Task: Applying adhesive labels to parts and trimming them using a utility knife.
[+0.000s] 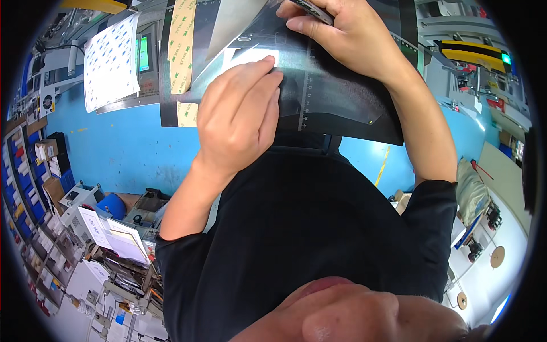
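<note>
In front of me lies a dark mat with ruler marks. A glossy clear-looking sheet covers part of it, and a grey film rises at a slant near its far edge. My left hand is over the sheet with fingers bent and pressed together; its thumb and whatever it may pinch are hidden. Farther off and to the right, my right hand is closed around a thin dark object with light markings, cut off by the upper edge of the picture. Tan printed backing tape runs along the mat's left side.
A white sheet with a blue printed pattern hangs by a device with a green screen at left. Yellow-and-black equipment stands at right. Shelves with blue bins line the far left, above a blue floor.
</note>
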### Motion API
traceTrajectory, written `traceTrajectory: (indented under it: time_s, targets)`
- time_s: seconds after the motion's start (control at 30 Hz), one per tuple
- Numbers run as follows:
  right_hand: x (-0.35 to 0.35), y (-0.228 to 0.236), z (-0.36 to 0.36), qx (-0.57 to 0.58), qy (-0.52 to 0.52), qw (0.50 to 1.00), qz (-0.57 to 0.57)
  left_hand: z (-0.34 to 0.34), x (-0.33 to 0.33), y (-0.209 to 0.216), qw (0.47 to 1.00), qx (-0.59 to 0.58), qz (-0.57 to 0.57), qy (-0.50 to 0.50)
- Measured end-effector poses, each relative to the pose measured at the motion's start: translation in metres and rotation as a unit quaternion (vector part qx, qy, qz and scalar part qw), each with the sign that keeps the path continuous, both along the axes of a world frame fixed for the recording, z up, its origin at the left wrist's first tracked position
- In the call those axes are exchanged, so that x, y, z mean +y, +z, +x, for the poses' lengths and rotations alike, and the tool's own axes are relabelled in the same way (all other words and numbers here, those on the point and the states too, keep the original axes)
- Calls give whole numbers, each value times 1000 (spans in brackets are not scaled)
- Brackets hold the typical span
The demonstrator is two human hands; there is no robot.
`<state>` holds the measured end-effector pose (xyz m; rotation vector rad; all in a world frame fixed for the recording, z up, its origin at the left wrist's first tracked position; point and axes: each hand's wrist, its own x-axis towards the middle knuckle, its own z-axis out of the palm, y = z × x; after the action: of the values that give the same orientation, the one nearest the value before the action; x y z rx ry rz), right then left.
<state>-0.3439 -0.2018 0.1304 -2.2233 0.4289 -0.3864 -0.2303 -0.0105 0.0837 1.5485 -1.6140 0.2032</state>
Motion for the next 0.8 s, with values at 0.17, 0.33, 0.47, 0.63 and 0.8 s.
traceTrajectory:
  time_s: [0.17, 0.33, 0.47, 0.63, 0.8]
  targets:
    - [3, -2, 1, -18, -23, 999, -29, 2, -2, -3, 999, -4, 54, -9]
    - [5, -2, 2, -4, -28, 999, -39, 3, -3, -3, 998, -7, 62, -13]
    - [6, -2, 2, 0, -37, 999, -28, 3, -4, -3, 998, -4, 69, -11]
    - [10, 2, 5, -8, -39, 999, -37, 4, -5, -2, 997, -8, 74, -9]
    - [11, 4, 5, -5, -41, 998, -37, 3, -7, 0, 996, -17, 89, -7]
